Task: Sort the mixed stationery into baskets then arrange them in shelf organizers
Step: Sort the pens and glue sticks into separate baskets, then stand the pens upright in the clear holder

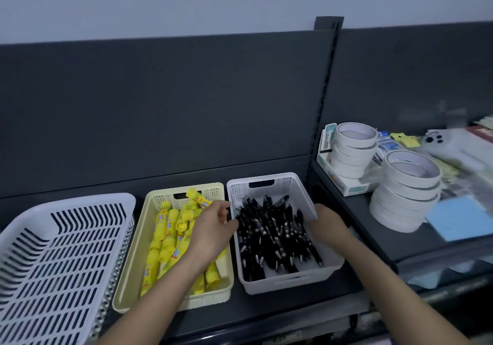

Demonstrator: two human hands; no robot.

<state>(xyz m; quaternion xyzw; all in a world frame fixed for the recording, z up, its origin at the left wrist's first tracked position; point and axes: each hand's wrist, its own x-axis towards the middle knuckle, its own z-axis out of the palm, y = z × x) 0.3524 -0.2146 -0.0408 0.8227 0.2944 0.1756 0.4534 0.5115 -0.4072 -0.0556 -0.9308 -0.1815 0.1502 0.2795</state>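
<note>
At the right wall of the white basket (293,184), the right hand (329,223) grips the rim, fingers curled over the edge. The left hand (213,224) holds the opposite wall, fingers curled at the left rim. This basket sits on the dark shelf (266,312) and contains a pile of black pens (269,235). Just beside it to the left stands a cream basket (128,278) filled with yellow glue sticks (165,238); the left forearm crosses above it. Further left lies a large slotted basket (53,264). On the adjoining shelf to the right stand two stacks of tape rolls (405,190) and a blue pad (458,216).
</note>
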